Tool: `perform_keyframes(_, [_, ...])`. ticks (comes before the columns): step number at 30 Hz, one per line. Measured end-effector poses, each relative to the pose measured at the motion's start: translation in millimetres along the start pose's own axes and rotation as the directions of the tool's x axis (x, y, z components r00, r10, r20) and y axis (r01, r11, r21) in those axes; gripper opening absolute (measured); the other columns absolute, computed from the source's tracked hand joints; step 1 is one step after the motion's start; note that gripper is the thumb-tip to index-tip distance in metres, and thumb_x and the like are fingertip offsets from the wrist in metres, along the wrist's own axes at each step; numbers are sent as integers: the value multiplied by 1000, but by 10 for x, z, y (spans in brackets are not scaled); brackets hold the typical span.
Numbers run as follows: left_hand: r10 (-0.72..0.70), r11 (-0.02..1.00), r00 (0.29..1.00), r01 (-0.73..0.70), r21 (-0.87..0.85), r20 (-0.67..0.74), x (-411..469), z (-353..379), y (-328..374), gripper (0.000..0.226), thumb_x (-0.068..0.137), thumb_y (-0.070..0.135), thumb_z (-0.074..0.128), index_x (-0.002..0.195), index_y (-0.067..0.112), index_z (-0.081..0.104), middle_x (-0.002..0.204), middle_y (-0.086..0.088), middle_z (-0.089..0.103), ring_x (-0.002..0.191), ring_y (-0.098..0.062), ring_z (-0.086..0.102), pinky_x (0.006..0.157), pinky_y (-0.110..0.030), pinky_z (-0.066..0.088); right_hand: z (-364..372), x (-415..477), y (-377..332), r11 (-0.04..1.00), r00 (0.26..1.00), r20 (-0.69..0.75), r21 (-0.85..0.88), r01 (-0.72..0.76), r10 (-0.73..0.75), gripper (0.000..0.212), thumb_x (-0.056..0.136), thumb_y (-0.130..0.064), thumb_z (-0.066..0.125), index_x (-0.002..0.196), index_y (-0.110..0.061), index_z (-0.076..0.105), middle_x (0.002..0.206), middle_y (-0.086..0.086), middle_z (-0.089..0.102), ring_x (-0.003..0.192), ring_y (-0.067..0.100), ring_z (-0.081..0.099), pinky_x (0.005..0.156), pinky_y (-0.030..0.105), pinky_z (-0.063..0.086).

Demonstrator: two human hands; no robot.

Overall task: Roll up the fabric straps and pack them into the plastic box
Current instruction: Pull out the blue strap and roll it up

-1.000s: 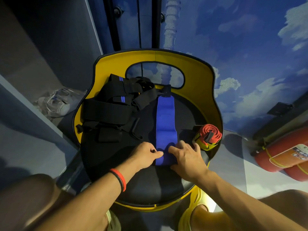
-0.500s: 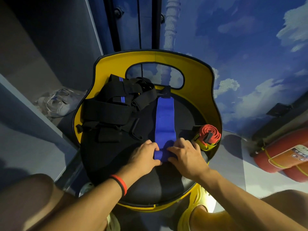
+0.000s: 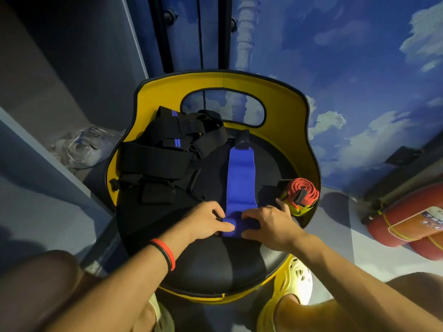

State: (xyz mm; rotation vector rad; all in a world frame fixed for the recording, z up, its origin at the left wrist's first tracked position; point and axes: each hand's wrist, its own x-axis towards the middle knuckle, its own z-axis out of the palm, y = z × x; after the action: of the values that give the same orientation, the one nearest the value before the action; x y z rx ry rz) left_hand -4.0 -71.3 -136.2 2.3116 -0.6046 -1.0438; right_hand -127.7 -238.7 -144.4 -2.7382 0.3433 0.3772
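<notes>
— One yellow chair point(image 3: 287, 111), black seat point(image 3: 215, 264); sky-painted wall point(image 3: 359, 68) behind. Contents?
— Black straps point(image 3: 155, 159) heaped rear-left; blue strap point(image 3: 241, 178) flat at centre; red rolled strap point(image 3: 302, 191), right edge.
— Hands?
— Left hand point(image 3: 206, 219), right hand point(image 3: 268, 224): both pinch the blue strap's rolled near end.

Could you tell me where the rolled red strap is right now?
In the head view, the rolled red strap lies at the right edge of the black seat, just beyond the right hand.
</notes>
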Motion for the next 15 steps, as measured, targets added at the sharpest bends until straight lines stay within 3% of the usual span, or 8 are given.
perform_keyframes(2, [6, 1000, 1000, -6, 3, 12, 20, 11, -24, 29, 88, 38, 79, 108, 23, 65, 102, 0, 69, 90, -17, 71, 86, -35, 58, 3, -12, -10, 1000, 1000, -13, 7, -2, 2, 43, 97, -53, 57, 136, -36, 57, 135, -8, 55, 135, 18, 44, 121, 56, 4])
perform_keyframes(6, [-12, 998, 1000, 13, 53, -26, 44, 64, -49, 28, 93, 45, 70, 108, 22, 67, 103, -2, 68, 95, -19, 68, 91, -40, 57, 89, -67, -48, 987, 993, -103, -155, 48, -65, 45, 101, -53, 49, 142, -34, 49, 141, -2, 48, 136, 19, 46, 123, 54, 4])
perform_keyframes(10, [-36, 999, 999, 36, 17, -25, 73, 86, -32, 37, 97, 48, 63, 92, 11, 65, 94, -11, 67, 91, -25, 68, 92, -43, 56, 144, -84, -53, 970, 980, -139, -216, 112, -144, 52, 94, -42, 65, 141, -35, 43, 145, -2, 47, 137, 24, 45, 124, 55, 6])
perform_keyframes(12, [-48, 999, 998, 48, 14, -27, 81, 102, -22, 39, 99, 48, 61, 83, 12, 59, 86, -10, 60, 86, -24, 65, 88, -41, 55, 133, -70, -35, 970, 977, -154, -213, 115, -150, 51, 95, -36, 65, 142, -35, 47, 147, -3, 44, 139, 23, 43, 124, 53, 6])
perform_keyframes(15, [-77, 997, 996, 77, 3, -41, 82, 133, -24, 41, 102, 50, 54, 82, 14, 58, 91, -12, 66, 95, -27, 70, 80, -35, 53, 112, -41, -6, 985, 984, -136, -142, 95, -115, 49, 99, -35, 58, 147, -35, 46, 149, -5, 45, 143, 19, 40, 125, 51, 5])
